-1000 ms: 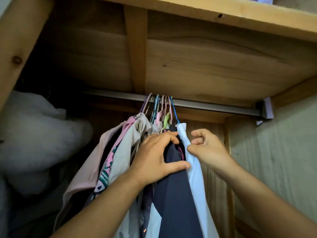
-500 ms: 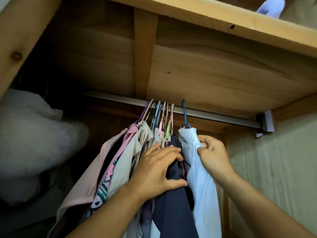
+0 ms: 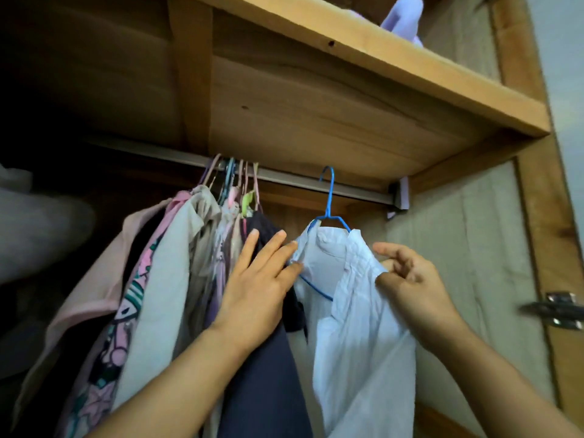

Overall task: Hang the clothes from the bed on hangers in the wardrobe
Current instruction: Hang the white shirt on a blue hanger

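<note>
White shirt [image 3: 354, 311] is on its blue hanger [image 3: 328, 197], hooked over the wardrobe rail [image 3: 284, 178] a bit to the right of everything else, so it hangs on its own with a gap beside it.

Going from the left: there's a grey bundle [image 3: 34, 229] stuffed in the dark end of the wardrobe, then the packed bunch of hung clothes [image 3: 177, 248], pinks, beige, some print, all their hooks crammed together on the rail. Last in that bunch is a dark navy garment [image 3: 268, 368].

The left hand [image 3: 262, 279] lies flat on that navy piece, fingers straight and spread, fingertips just reaching the shirt's left collar edge. It isn't gripping anything, looks more like it's holding the bunch back.

Then the shirt, hanging straight down, long axis vertical, shoulders turned roughly towards the camera.

The right hand [image 3: 407, 279] is at the shirt's right shoulder, fingers loosely curled, thumb and fingers apparently pinching the fabric there, though I can't be totally sure how firm that hold is.

So the shirt sits right between both hands, and the right one is nearer and actually on it. I'd guess what's left is straightening the shoulders on the hanger, then maybe sliding it left along the rail.

Far right there's a metal hinge [image 3: 559, 308] on the door frame, and something lilac [image 3: 403, 17] up on the top shelf [image 3: 363, 55].
</note>
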### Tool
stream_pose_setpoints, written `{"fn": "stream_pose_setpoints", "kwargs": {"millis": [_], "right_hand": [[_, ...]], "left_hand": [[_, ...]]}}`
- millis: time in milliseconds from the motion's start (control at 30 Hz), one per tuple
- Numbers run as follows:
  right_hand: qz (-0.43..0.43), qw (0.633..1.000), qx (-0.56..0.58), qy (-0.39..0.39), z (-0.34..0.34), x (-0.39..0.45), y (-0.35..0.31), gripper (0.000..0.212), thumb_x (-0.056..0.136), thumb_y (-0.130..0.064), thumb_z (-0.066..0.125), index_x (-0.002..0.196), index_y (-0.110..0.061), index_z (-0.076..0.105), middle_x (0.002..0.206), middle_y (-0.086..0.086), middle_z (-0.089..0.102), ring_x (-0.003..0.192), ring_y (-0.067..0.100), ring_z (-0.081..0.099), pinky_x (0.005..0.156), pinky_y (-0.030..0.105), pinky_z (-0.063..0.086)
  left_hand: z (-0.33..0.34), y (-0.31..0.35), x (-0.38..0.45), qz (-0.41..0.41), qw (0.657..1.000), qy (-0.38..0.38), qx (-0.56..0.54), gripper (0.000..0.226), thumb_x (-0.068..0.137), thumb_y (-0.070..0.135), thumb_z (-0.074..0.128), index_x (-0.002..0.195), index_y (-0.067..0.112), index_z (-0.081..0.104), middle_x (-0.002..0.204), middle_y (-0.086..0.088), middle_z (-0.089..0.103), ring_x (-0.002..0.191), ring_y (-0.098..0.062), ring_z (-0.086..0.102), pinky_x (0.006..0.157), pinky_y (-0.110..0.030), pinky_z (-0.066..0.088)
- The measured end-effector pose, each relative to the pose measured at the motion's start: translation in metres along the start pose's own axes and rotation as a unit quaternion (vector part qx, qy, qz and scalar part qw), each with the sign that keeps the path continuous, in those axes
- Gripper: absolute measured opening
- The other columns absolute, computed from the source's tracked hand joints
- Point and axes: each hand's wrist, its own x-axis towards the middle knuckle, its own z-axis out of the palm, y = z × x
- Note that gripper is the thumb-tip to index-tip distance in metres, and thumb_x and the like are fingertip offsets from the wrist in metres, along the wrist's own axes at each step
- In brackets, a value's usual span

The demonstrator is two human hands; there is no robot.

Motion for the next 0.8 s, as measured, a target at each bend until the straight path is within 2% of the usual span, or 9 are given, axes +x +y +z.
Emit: {"fn": "stream_pose_setpoints", "kwargs": {"millis": [67,133,233,367,533,600,633,700,800], "right_hand": [[0.009,1.0,0.007,0.011,-0.028,-0.021,-0.006,0.046,0.081,0.018,0.045,0.108,-0.018,0.055,0.07,0.008,0.051,0.062,0.018,0.049,0.054,0.023,0.041],[0.015,1.0,0.009,0.015,-0.059,-0.046,-0.015,0.049,0.08,0.019,0.046,0.109,-0.019,0.056,0.07,0.008,0.051,0.061,0.016,0.049,0.051,0.019,0.041],[0.032,0.999,0.018,0.027,-0.101,-0.091,-0.034,0.048,0.082,0.019,0.048,0.109,-0.019,0.057,0.069,0.006,0.053,0.06,0.014,0.05,0.052,0.018,0.041],[0.052,0.998,0.016,0.029,-0.148,-0.154,-0.064,0.05,0.082,0.021,0.049,0.112,-0.018,0.057,0.072,0.007,0.056,0.064,0.015,0.053,0.055,0.014,0.044],[0.061,0.998,0.006,0.017,-0.19,-0.225,-0.101,0.057,0.08,0.023,0.048,0.112,-0.022,0.059,0.07,0.005,0.057,0.066,0.017,0.051,0.055,0.015,0.043],[0.064,0.998,-0.002,0.009,-0.2,-0.248,-0.111,0.058,0.078,0.022,0.052,0.108,-0.027,0.06,0.068,0.002,0.057,0.065,0.017,0.051,0.057,0.017,0.042],[0.066,0.998,-0.009,0.003,-0.206,-0.259,-0.115,0.056,0.076,0.017,0.057,0.107,-0.03,0.061,0.069,0.003,0.058,0.066,0.017,0.051,0.058,0.018,0.042],[0.078,0.996,-0.036,-0.019,-0.216,-0.276,-0.121,0.053,0.068,0.002,0.059,0.108,-0.034,0.06,0.071,0.004,0.058,0.067,0.018,0.051,0.061,0.019,0.042],[0.127,0.983,-0.117,-0.066,-0.238,-0.298,-0.136,0.049,0.067,-0.013,0.066,0.113,-0.029,0.057,0.079,0.001,0.063,0.075,0.014,0.059,0.068,0.016,0.045]], "left_hand": [[0.001,0.027,-0.001,-0.004,0.999,-0.031,-0.017,0.041,0.065,0.005,0.064,0.105,0.009,0.07,0.119,-0.011,0.064,0.119,-0.029,0.056,0.111,-0.042,0.016],[0.0,0.058,0.001,-0.013,0.996,-0.054,-0.069,0.038,0.074,0.012,0.054,0.109,0.006,0.068,0.119,-0.012,0.064,0.116,-0.028,0.059,0.108,-0.04,0.027],[-0.015,0.1,0.006,-0.112,0.966,-0.093,-0.216,0.046,0.087,0.028,0.043,0.124,0.005,0.058,0.13,-0.011,0.057,0.115,-0.023,0.059,0.091,-0.032,0.049],[-0.029,0.141,0.019,-0.231,0.915,-0.131,-0.306,0.058,0.097,0.029,0.047,0.147,0.009,0.026,0.154,-0.004,0.024,0.139,-0.018,0.029,0.106,-0.028,0.03],[-0.045,0.183,0.038,-0.209,0.882,-0.195,-0.375,0.072,0.093,0.045,0.046,0.149,0.011,0.017,0.156,-0.004,0.02,0.143,-0.016,0.017,0.113,-0.029,0.017],[-0.052,0.2,0.037,-0.163,0.881,-0.227,-0.383,0.073,0.088,0.055,0.043,0.146,0.012,0.029,0.148,-0.009,0.037,0.138,-0.022,0.03,0.113,-0.036,0.022],[-0.058,0.208,0.034,-0.161,0.878,-0.221,-0.391,0.064,0.088,0.054,0.044,0.137,0.011,0.042,0.135,-0.012,0.051,0.129,-0.026,0.043,0.106,-0.037,0.03],[-0.065,0.222,0.019,-0.189,0.881,-0.177,-0.397,0.038,0.092,0.044,0.046,0.104,0.01,0.058,0.102,-0.015,0.065,0.098,-0.035,0.058,0.078,-0.037,0.04],[-0.076,0.244,-0.008,-0.168,0.904,-0.138,-0.368,0.034,0.09,0.049,0.038,0.08,0.017,0.044,0.072,-0.018,0.062,0.067,-0.04,0.059,0.055,-0.035,0.036]]}}
